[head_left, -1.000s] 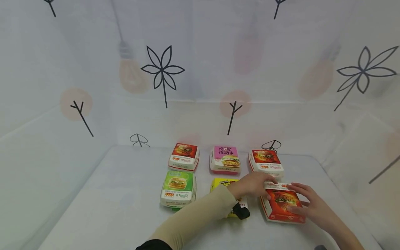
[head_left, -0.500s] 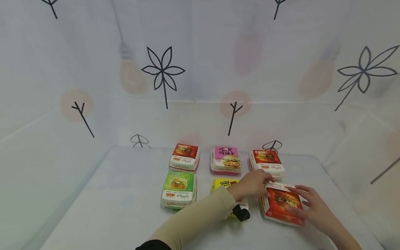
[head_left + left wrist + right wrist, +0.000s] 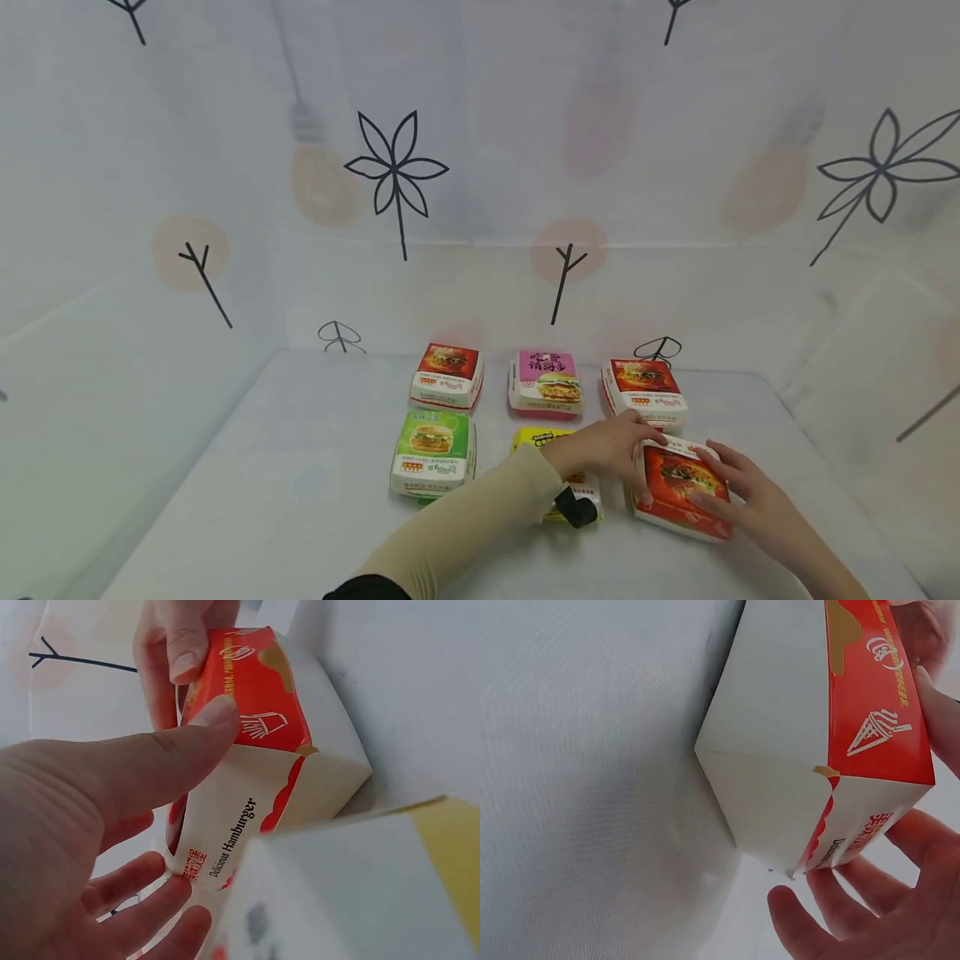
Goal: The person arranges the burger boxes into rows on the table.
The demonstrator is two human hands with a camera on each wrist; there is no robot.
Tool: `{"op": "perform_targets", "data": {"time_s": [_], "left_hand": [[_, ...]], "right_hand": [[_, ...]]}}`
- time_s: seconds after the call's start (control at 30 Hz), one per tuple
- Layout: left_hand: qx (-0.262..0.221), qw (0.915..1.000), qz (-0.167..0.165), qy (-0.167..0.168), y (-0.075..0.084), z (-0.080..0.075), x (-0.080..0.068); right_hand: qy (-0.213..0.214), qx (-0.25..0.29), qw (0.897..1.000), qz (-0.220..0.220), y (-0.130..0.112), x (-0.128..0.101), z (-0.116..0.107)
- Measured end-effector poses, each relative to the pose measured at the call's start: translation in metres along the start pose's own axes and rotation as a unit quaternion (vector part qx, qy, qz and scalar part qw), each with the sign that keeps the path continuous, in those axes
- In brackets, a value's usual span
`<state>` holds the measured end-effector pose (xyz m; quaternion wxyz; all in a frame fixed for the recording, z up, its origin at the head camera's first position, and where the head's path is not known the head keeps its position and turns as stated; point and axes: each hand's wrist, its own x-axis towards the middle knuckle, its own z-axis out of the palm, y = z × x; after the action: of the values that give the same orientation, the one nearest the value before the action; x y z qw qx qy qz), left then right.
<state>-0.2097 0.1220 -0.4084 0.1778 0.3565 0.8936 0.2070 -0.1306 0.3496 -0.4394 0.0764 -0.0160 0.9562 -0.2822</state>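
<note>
- Hands both work the near red burger box [image 3: 681,490], which sits on the table [image 3: 247,500] just in front of the far-right red box [image 3: 645,387] and just right of the yellow box [image 3: 558,492].
- Compared with a second ago, the near red box has turned: it lay skewed, its front corner swung towards the person, and now its edges run closer to parallel with the far-right red box behind it.
- Left hand [image 3: 607,446] reaches across the yellow box; its fingers [image 3: 187,746] hold the box, thumb pressed on the red lid's edge, the others curled under the near-left corner.
- Right hand [image 3: 738,492] lies along the box's right side with fingers [image 3: 832,915] spread and only lightly bent, touching more than gripping.
- Judging from the wrist views, the box is tipped slightly rather than flat, so squaring it into the front row beside the yellow box looks nearly done but not settled.
- Green box [image 3: 433,450], pink box [image 3: 546,383] and far-left red box [image 3: 447,375] have not shifted.
</note>
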Motion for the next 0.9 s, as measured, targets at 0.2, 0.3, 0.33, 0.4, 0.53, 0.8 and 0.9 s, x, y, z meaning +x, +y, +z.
{"op": "perform_targets", "data": {"time_s": [0.2,0.3,0.33,0.4,0.53,0.8,0.9], "left_hand": [[0.017,0.9999,-0.002,0.002,0.003,0.000,-0.003],[0.020,0.9997,-0.008,0.007,0.003,0.001,-0.002],[0.018,0.9997,-0.012,0.009,0.003,0.001,-0.002],[0.012,0.9996,-0.018,0.019,0.003,0.002,-0.002],[-0.001,0.9985,-0.028,0.047,0.003,0.005,-0.002],[0.014,0.9980,-0.014,0.059,0.006,0.007,-0.004],[0.008,0.9991,-0.001,0.042,0.006,0.006,-0.004]], "right_hand": [[0.009,0.008,1.000,-0.026,0.009,-0.003,-0.001],[0.023,0.006,0.999,-0.044,0.015,-0.006,-0.004],[0.026,0.007,0.999,-0.046,0.017,-0.007,-0.006],[0.031,0.011,0.999,-0.042,0.019,-0.008,-0.009],[0.010,0.028,1.000,-0.001,0.021,-0.008,-0.015],[-0.049,0.093,0.993,0.053,0.016,-0.005,-0.013],[-0.059,0.117,0.990,0.045,0.014,-0.003,-0.011]]}}
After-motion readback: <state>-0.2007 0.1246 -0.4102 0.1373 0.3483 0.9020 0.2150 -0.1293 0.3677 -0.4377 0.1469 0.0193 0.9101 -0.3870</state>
